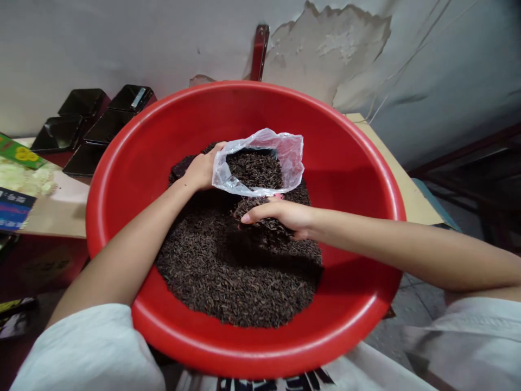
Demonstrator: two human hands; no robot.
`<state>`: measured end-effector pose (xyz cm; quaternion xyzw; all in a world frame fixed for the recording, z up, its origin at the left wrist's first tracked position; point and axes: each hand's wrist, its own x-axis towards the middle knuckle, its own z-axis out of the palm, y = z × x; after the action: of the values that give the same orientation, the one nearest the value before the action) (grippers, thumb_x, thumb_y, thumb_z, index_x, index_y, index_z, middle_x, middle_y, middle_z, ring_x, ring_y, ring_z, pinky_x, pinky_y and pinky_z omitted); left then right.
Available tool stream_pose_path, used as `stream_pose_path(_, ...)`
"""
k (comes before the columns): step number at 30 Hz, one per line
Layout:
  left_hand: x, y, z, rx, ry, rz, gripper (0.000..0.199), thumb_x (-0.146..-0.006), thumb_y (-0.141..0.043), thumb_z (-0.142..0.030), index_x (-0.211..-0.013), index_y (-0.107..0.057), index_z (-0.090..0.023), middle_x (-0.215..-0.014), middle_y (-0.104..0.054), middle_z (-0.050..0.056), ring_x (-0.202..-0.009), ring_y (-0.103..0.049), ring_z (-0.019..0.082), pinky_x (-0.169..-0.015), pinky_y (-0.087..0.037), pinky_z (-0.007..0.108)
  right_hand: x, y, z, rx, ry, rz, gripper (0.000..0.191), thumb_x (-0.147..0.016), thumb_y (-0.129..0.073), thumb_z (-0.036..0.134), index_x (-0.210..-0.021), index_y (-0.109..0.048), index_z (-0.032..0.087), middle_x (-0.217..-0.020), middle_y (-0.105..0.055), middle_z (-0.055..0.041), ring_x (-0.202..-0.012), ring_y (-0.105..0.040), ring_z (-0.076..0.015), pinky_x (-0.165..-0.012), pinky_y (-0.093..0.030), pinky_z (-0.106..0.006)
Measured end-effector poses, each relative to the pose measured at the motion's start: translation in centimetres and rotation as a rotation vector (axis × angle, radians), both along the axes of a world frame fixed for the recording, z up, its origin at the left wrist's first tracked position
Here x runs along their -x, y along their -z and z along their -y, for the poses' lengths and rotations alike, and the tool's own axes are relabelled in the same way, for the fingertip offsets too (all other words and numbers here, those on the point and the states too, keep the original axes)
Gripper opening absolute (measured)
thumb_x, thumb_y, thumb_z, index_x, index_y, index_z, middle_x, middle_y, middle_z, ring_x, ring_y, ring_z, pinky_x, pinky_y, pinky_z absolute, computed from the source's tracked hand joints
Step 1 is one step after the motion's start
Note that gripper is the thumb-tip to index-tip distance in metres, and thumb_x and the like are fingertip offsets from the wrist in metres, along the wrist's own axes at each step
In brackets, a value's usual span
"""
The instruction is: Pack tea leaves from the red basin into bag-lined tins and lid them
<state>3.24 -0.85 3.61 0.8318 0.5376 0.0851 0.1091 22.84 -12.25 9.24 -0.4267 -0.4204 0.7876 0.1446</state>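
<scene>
A large red basin (350,163) holds a heap of dark loose tea leaves (228,288). Inside it stands a clear plastic bag (292,155), its mouth spread wide and tea showing within. My left hand (203,168) grips the bag at its left side; most of its fingertips are hidden behind the plastic. In front of the bag, my right hand (285,214) is cupped around a clump of tea leaves (256,208), thumb on top, just above the heap.
Several dark open tins (61,133) stand on the table (61,217) left of the basin. A green packet (20,152) and a blue packet (16,209) lie there too. Behind the basin, a dark red strip (259,53) leans against the peeling wall (329,49).
</scene>
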Motion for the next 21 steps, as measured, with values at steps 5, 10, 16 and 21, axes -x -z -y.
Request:
stream_pose_path(5, 0.0, -0.1, 0.2, -0.007, -0.006, 0.003, 0.077, -0.071, -0.065, -0.041, -0.14, -0.035, -0.024, -0.115, -0.065, 0.009, -0.097, -0.067, 0.032, -0.083, -0.05, 0.037, 0.1, -4.1, -0.3, -0.068, -0.103, 0.004, 0.015, -0.061, -0.069, 0.02, -0.072, -0.06, 0.017, -0.066, -0.065, 0.0001, -0.067, -0.066, -0.0161, -0.075, -0.057, -0.032)
stream_pose_path(10, 0.0, -0.4, 0.4, -0.017, -0.007, -0.002, 0.077, -0.073, -0.063, -0.045, -0.141, -0.034, -0.023, -0.122, -0.063, 0.011, -0.102, -0.066, 0.033, -0.085, -0.05, 0.039, 0.5, -7.0, -2.5, -0.27, 0.006, 0.143, 0.005, -0.07, -0.061, 0.016, -0.067, -0.058, 0.019, -0.067, -0.064, -0.0007, -0.066, -0.065, -0.0161, -0.072, -0.059, -0.032)
stream_pose_path(16, 0.1, 0.0, 0.2, 0.029, -0.025, 0.08, 0.086, -0.066, -0.069, -0.043, -0.142, -0.032, -0.026, -0.126, -0.061, 0.01, -0.111, -0.062, 0.036, -0.092, -0.048, 0.041, 0.4, -4.1, -7.9, -0.731, 0.164, 0.413, 0.025, -0.065, -0.074, 0.022, -0.085, -0.062, 0.014, -0.086, -0.065, -0.0037, -0.098, -0.064, -0.0253, -0.091, -0.054, -0.043)
stream_pose_path(21, 0.1, 0.2, 0.5, 0.058, -0.059, 0.252, 0.101, -0.05, -0.079, -0.033, -0.139, -0.034, -0.019, -0.13, -0.057, 0.015, -0.112, -0.06, 0.039, -0.092, -0.049, 0.045, -0.2, -2.3, -11.1, -1.142, 0.051, 0.591, 0.03, -0.069, -0.075, 0.032, -0.091, -0.063, 0.015, -0.094, -0.061, -0.0022, -0.119, -0.054, -0.0311, -0.104, -0.039, -0.054)
